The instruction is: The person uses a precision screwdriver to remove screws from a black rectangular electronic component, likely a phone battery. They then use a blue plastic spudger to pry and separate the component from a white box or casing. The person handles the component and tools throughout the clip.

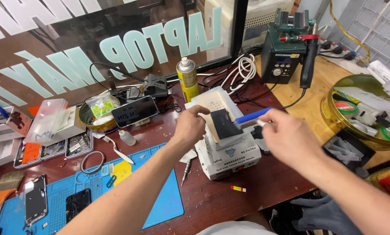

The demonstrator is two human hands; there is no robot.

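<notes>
A dark phone part (224, 123) lies on the top plate of a white machine (230, 152), right under both sets of fingers. The left hand (189, 126) pinches its near-left edge, thumb and fingertips closed on it. The right hand (286, 138) is clenched round a blue-handled tool (252, 117), whose blue end reaches from the fingers to the part's right edge; whether it touches the part I cannot tell. A pale panel (212, 102) lies just beyond the left fingertips, under the part's far side.

Past the panel, further from the fingers, stands a yellow spray can (188, 78), with coiled white cable (243, 67) to its right. Well beyond the right fingers sits a dark soldering station (284, 61) with a black handpiece (309, 65) hanging at its side. To the right of the right hand is a round gold tin (334, 117) full of tape rolls and small parts.

Left of the left fingers, a black phone (135, 111) rests across a bowl (90, 119), with a small white bottle (126, 137) just below it. Below the left wrist a screwdriver (186, 172) lies on the red-brown table (230, 196), beside a blue mat (160, 204). On the mat, well away from the fingers, lie two phones (36, 199) and a wire ring (92, 162) at its top edge. A brush (3, 187) lies at the far left.
</notes>
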